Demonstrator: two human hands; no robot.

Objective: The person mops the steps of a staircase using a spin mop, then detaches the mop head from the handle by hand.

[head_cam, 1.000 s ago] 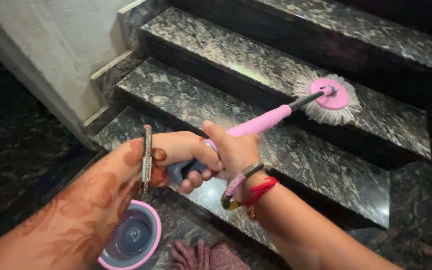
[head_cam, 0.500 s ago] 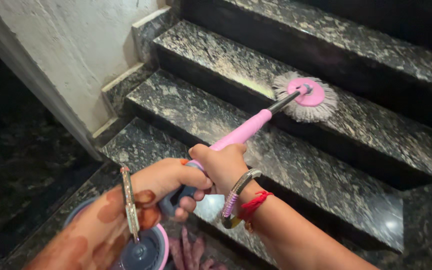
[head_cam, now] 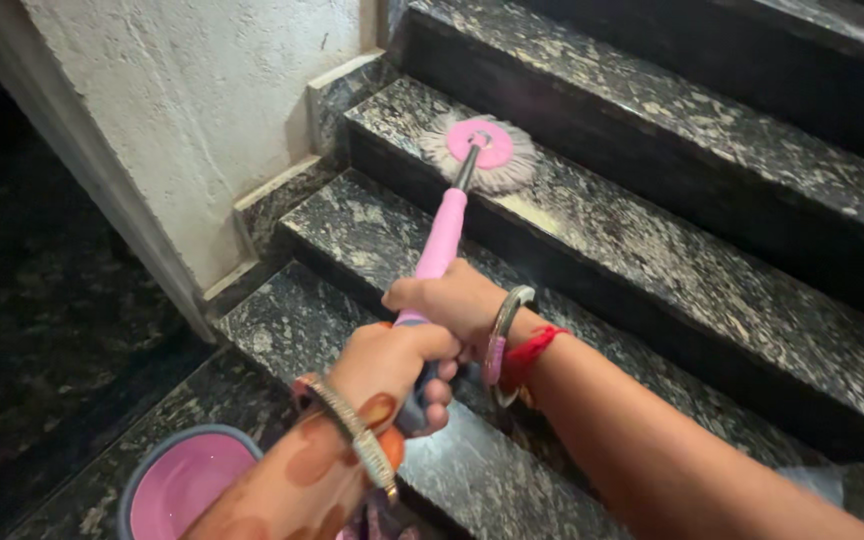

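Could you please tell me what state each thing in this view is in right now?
Left hand: closed around the grey grip end of the mop handle.
Right hand: closed around the pink handle, just ahead of the left.
Mop handle: held slanting up toward the steps.
Mop head: flat on a granite step, strands spread, near the wall corner.
Bucket: on the floor, open, pink inside.

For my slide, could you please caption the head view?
Both hands grip a pink mop, its head on a granite step.
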